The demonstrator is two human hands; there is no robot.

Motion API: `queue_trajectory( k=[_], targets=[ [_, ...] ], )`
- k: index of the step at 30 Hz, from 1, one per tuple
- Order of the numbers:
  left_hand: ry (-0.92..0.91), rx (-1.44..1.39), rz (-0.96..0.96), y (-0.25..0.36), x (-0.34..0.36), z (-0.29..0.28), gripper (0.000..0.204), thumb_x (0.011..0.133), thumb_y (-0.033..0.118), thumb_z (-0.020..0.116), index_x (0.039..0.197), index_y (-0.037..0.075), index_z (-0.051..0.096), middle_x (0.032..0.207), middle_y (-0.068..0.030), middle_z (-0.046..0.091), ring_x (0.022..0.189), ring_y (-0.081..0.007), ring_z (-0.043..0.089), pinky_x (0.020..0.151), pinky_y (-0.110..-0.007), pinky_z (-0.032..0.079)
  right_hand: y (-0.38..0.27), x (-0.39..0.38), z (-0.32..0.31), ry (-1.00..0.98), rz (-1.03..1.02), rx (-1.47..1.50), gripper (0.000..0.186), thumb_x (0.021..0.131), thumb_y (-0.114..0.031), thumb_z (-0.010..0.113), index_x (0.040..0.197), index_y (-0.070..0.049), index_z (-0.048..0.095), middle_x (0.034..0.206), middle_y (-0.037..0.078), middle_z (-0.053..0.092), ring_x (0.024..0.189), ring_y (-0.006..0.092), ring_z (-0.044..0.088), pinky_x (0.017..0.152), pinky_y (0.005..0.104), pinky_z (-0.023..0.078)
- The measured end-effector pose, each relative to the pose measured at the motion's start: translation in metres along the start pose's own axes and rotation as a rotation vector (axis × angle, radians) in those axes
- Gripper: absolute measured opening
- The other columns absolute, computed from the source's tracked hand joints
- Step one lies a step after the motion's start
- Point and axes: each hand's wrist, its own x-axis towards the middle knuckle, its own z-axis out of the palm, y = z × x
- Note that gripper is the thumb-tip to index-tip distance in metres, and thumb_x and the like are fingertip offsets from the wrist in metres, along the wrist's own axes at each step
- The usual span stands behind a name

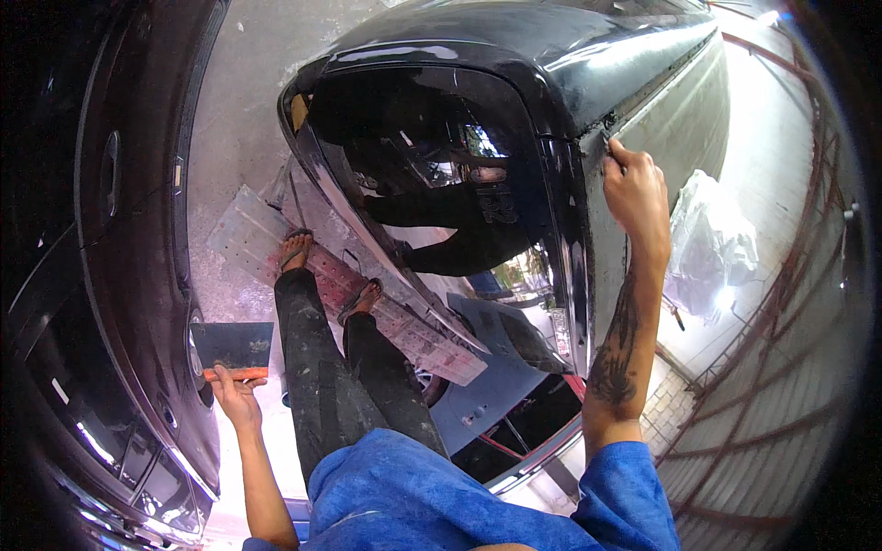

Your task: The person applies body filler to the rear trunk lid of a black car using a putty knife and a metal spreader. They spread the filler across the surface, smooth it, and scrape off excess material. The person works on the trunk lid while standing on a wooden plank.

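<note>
Low on the left, my left hand (237,402) grips a wide flat dark spreader (235,343) by its orange back edge, its blade level and apart from the cars. My right hand (638,195) reaches up over the black car (413,110) with its fingers pinched. They close round a small dark tool, mostly hidden, whose kind I cannot make out. Its tip meets a rough black smear (602,125) on the seam between the glossy black panel and the dull grey roof (680,101).
I stand on a raised perforated metal plank (404,321). Another dark car (133,230) is close on my left. A grey vehicle (478,404) stands below, near the black car. Crumpled clear plastic sheeting (712,234) lies beyond my right forearm.
</note>
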Motion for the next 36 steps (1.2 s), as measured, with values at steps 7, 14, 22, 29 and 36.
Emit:
queue_trajectory(
  k=[7, 14, 22, 29, 36],
  targets=[
    [0.034, -0.015, -0.023, -0.002, -0.001, 0.004, 0.029, 0.104, 0.037, 0.045, 0.112, 0.009, 0.041, 0.085, -0.0072, 0.056, 0.066, -0.021, 0.066, 0.051, -0.035, 0.058, -0.002, -0.006, 0.004, -0.032, -0.002, -0.013, 0.038, 0.089, -0.022, 0.05, 0.118, -0.007, 0.068, 0.106, 0.028, 0.065, 0.102, 0.0442, 0.062, 0.094, 0.0472, 0.047],
    [-0.026, -0.032, -0.024, -0.004, 0.006, 0.002, 0.028, 0.104, 0.036, 0.045, 0.107, 0.009, 0.043, 0.085, -0.0072, 0.056, 0.066, -0.0216, 0.067, 0.051, -0.035, 0.058, -0.008, 0.0, 0.001, -0.006, -0.016, -0.011, 0.037, 0.089, -0.022, 0.052, 0.118, -0.006, 0.068, 0.108, 0.027, 0.064, 0.103, 0.043, 0.062, 0.093, 0.0465, 0.047],
    [0.034, -0.035, -0.028, -0.006, 0.006, -0.006, 0.029, 0.103, 0.037, 0.046, 0.112, 0.01, 0.041, 0.089, -0.0056, 0.054, 0.069, -0.0202, 0.066, 0.052, -0.033, 0.058, -0.002, -0.005, 0.004, 0.02, 0.003, 0.015, 0.037, 0.088, -0.021, 0.055, 0.119, -0.005, 0.067, 0.106, 0.029, 0.064, 0.102, 0.0426, 0.063, 0.092, 0.0449, 0.048],
    [0.007, -0.022, 0.001, -0.005, 0.007, -0.002, 0.029, 0.103, 0.036, 0.046, 0.114, 0.01, 0.041, 0.09, -0.0059, 0.053, 0.069, -0.0209, 0.066, 0.051, -0.034, 0.059, 0.0, -0.004, 0.007, 0.023, -0.004, -0.024, 0.036, 0.089, -0.021, 0.057, 0.118, -0.004, 0.067, 0.106, 0.03, 0.064, 0.102, 0.0436, 0.064, 0.092, 0.0445, 0.049],
    [0.01, -0.025, -0.031, -0.004, 0.008, -0.001, 0.027, 0.104, 0.034, 0.045, 0.113, 0.01, 0.04, 0.086, -0.0068, 0.055, 0.065, -0.0219, 0.067, 0.05, -0.034, 0.059, -0.005, -0.004, 0.005, 0.043, -0.034, -0.067, 0.036, 0.089, -0.023, 0.051, 0.117, -0.008, 0.069, 0.11, 0.024, 0.066, 0.105, 0.0418, 0.062, 0.094, 0.0474, 0.047]
  ],
)
